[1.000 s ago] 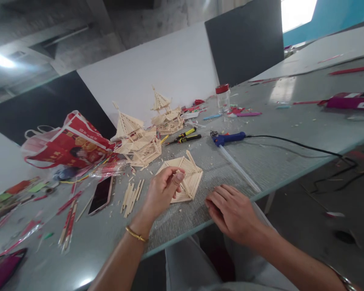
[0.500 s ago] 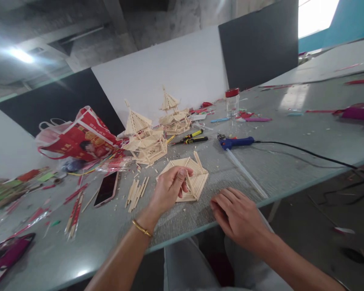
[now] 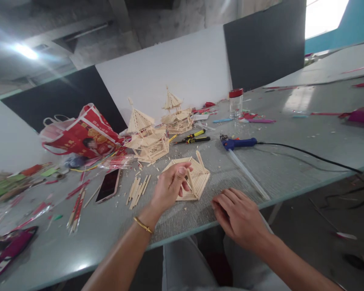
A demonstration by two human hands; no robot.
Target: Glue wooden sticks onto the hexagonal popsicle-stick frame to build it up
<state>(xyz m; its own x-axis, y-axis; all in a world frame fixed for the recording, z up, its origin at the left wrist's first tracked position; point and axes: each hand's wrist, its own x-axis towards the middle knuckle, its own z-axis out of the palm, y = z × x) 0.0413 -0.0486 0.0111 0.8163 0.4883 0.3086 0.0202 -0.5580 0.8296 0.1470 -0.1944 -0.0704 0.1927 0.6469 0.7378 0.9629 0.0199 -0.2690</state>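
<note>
A many-sided panel of light wooden sticks lies flat on the table in front of me, with two short sticks leaning up from it. My left hand is over its left part. The index finger is stretched out, apart from the thumb, and the other fingers curl. One raised stick stands right beside these fingertips; I see no grip on it. My right hand rests at the table's front edge, right of the panel, fingers bent together, nothing visible in them. Loose cut sticks lie left of the panel.
Behind the panel stand two stick pagodas and yellow-black pliers. To the right lies a blue glue gun with a glue stick and a black cable. A phone, a red bag and a red-lidded jar are around.
My left index finger has straightened away from the thumb and the raised stick's top. My right hand stays put. The view has shifted slightly.
</note>
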